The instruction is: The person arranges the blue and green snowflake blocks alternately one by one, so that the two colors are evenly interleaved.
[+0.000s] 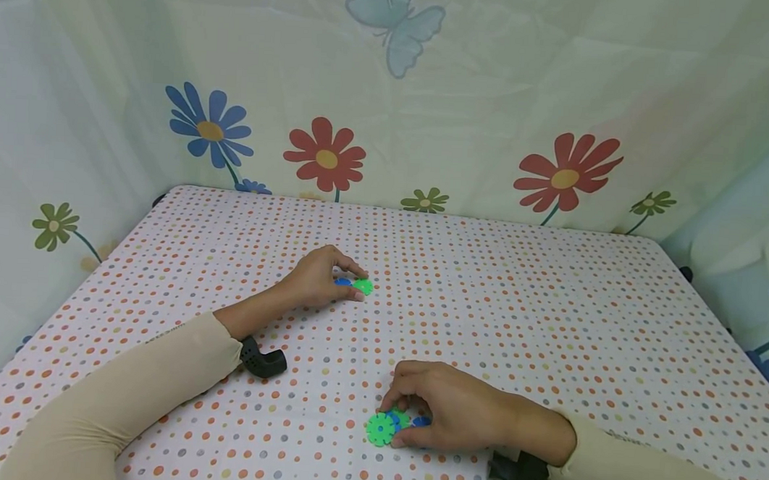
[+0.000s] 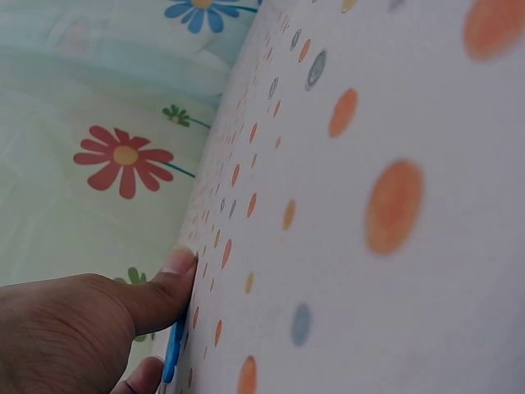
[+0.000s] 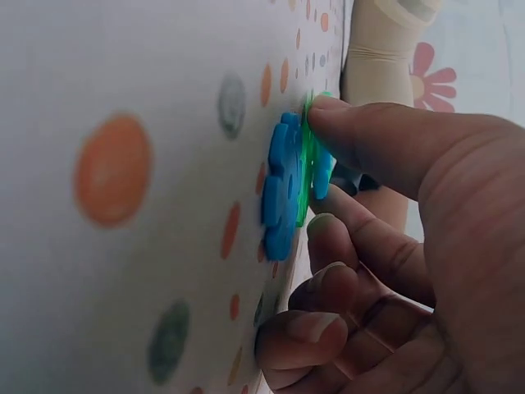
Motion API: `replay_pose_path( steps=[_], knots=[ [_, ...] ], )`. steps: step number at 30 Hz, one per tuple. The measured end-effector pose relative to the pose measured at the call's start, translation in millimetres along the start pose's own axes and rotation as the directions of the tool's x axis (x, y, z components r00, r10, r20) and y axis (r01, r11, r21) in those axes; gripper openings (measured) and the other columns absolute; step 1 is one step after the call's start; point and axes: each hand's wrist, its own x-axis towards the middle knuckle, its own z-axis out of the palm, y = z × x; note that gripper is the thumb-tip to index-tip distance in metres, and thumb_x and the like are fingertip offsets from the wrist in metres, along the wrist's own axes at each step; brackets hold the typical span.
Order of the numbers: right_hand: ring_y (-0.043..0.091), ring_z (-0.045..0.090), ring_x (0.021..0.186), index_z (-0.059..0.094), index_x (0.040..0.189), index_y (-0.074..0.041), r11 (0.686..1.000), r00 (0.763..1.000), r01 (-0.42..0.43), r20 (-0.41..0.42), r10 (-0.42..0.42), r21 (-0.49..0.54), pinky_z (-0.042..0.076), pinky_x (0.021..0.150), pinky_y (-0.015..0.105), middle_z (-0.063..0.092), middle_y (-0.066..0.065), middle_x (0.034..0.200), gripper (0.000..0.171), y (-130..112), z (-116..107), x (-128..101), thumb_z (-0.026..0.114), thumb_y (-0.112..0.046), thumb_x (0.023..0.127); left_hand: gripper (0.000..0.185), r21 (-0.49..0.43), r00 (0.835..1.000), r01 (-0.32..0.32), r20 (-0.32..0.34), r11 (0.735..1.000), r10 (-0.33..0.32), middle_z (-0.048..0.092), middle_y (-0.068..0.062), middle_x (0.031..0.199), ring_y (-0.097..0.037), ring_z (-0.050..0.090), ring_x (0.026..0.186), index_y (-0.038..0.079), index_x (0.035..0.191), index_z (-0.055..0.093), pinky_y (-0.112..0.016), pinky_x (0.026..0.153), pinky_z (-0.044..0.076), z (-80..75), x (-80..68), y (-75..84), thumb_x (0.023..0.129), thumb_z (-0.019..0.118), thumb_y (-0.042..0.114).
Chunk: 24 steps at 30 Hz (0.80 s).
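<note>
My left hand [image 1: 350, 280] lies at the middle of the dotted table and pinches a blue toothed disc [image 1: 342, 282] that is joined to a green disc [image 1: 364, 287]. The left wrist view shows that blue disc [image 2: 171, 355] edge-on between thumb [image 2: 168, 275] and a finger, flat against the cloth. Near the front edge, my right hand [image 1: 393, 418] grips a small cluster of discs: a large green one [image 1: 380, 429] and blue ones [image 1: 421, 421]. In the right wrist view a fingertip [image 3: 328, 119] presses the green disc [image 3: 303, 176] onto a blue disc [image 3: 279, 189] on the cloth.
The table [image 1: 518, 298] wears a white cloth with orange, grey and green dots. Flowered curtain walls [image 1: 326, 157] close it in at the back and both sides. Black wrist mounts [image 1: 263, 362] sit under both cream sleeves.
</note>
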Motion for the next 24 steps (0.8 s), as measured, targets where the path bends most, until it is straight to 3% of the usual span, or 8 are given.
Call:
replay_pose_path(
  steps=[16, 24],
  knots=[
    [-0.003, 0.051, 0.075, 0.069, 0.105, -0.026, 0.999, 0.999, -0.046, 0.006, 0.046, -0.026, 0.046, 0.066, 0.014, 0.054, -0.017, 0.094, 0.026, -1, -8, -1, 0.073, -0.043, 0.087, 0.034, 0.002, 1.000, -0.005, -0.001, 1.000, 0.005, 0.070, 0.004, 0.119, -0.022, 0.057, 0.119, 0.026, 0.111, 0.077, -0.045, 0.099, 0.048, 0.8, 1.4, -1.2, 0.078, 0.082, 0.037],
    [-0.001, 0.052, 0.077, 0.069, 0.107, -0.027, 0.996, 0.997, -0.079, -0.029, 0.078, -0.030, 0.047, 0.067, 0.016, 0.056, -0.017, 0.094, 0.025, 4, -15, -3, 0.075, -0.041, 0.087, 0.034, -0.016, 1.000, 0.013, -0.001, 1.000, -0.013, 0.069, 0.002, 0.119, -0.022, 0.056, 0.120, 0.027, 0.110, 0.077, -0.045, 0.100, 0.047, 0.1, 0.6, 0.3, 0.078, 0.083, 0.037]
  ],
)
